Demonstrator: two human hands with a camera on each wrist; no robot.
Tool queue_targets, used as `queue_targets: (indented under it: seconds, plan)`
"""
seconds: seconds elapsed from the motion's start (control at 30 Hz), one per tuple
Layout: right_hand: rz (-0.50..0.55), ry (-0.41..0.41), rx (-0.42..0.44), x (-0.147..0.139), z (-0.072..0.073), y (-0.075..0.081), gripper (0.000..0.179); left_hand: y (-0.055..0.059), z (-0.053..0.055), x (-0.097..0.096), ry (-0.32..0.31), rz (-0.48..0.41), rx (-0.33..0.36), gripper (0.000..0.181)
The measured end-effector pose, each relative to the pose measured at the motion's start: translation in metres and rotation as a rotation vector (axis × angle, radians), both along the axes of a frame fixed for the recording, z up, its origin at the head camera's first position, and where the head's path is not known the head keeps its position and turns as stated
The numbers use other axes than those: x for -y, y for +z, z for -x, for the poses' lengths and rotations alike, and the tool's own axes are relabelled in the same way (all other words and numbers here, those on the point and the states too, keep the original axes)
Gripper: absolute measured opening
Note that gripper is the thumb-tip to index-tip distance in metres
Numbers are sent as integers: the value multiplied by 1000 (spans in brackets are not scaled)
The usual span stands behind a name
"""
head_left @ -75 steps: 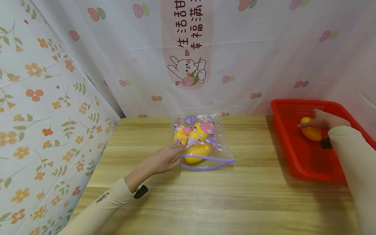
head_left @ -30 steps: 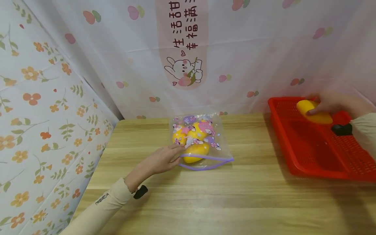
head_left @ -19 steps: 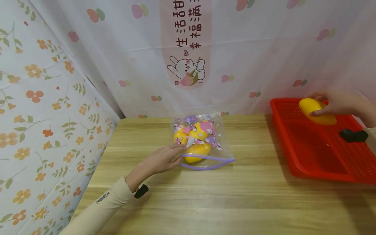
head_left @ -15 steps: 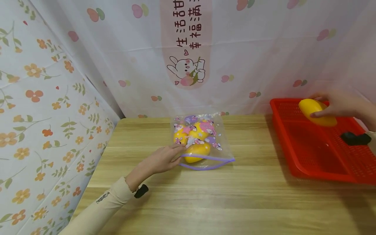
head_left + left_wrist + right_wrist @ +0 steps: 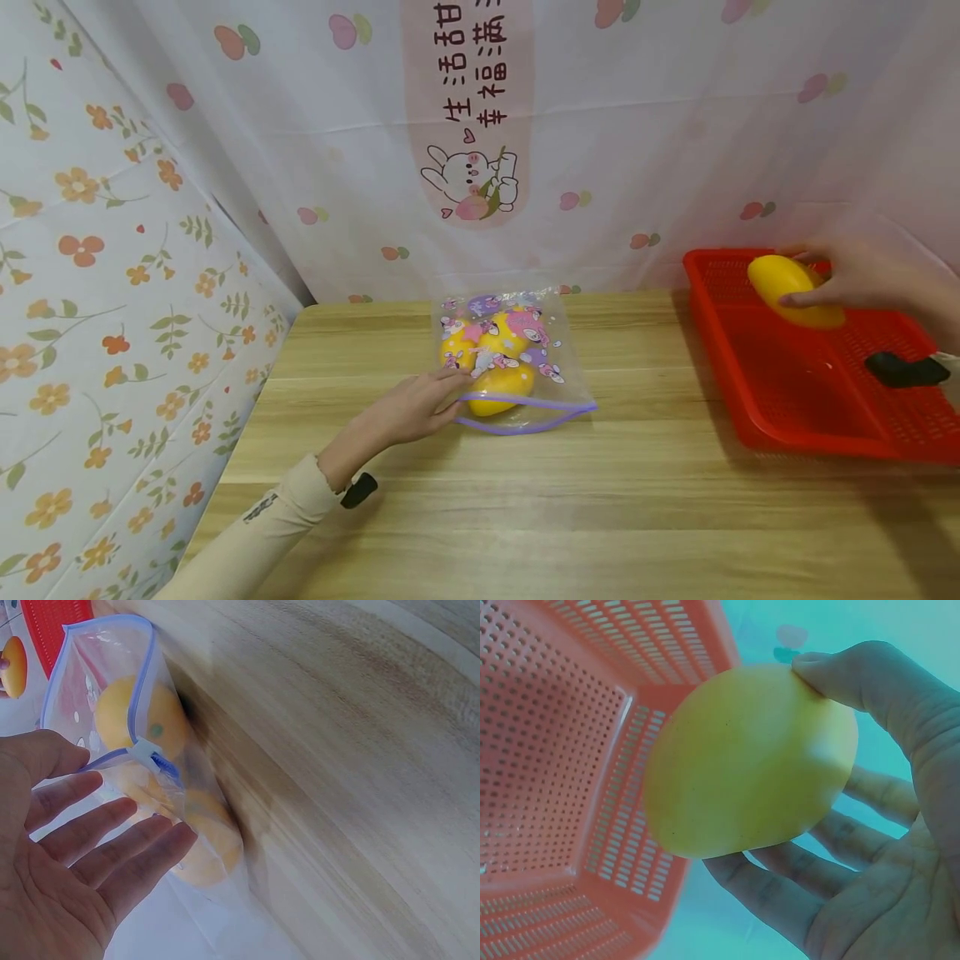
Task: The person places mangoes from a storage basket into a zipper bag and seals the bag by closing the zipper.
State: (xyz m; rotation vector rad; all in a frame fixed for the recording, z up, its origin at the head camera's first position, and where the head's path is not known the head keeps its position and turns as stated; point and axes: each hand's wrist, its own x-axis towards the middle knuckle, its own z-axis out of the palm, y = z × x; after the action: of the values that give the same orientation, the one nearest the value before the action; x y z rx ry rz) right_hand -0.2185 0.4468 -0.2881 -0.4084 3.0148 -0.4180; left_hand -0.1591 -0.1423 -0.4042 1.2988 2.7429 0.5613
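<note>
My right hand (image 5: 862, 279) holds a yellow mango (image 5: 783, 283) above the far end of the red basket (image 5: 738, 400). In the right wrist view, the thumb presses one side of the mango (image 5: 742, 765), with the fingers along the other. My left hand (image 5: 408, 408) lies at the left corner of a clear printed zip bag (image 5: 558, 383), its fingertips touching it. The left wrist view shows those fingers (image 5: 120, 855) spread and relaxed, with the thumb at the purple zip edge. Three yellow mangoes (image 5: 502, 387) are inside the bag, whose mouth faces the front.
The bag lies flat on a wooden table (image 5: 562, 508), towards the back. The basket has perforated walls and stands at the right. A printed curtain (image 5: 637, 150) hangs behind, and a floral cloth (image 5: 112, 333) covers the left side.
My right hand has lifted the mango from the basket's floor, and holds it near the basket's far end, shifting only slightly of late. My left hand and the bag have stayed put.
</note>
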Motion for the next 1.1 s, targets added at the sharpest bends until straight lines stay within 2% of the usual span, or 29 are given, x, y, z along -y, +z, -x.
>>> queue_targets:
  seconds: [0.33,0.67,1.1]
  plan:
    - [93,-6,64,17,-5,-5,78,-1,0,1,-1,-4,0,40]
    - [138,9,19,30,-12,-5,75,-1,1,1,-33,-16,-45,41]
    - [160,40,-17,56,-21,-5,70,0,1,1,-25,-19,-23,40]
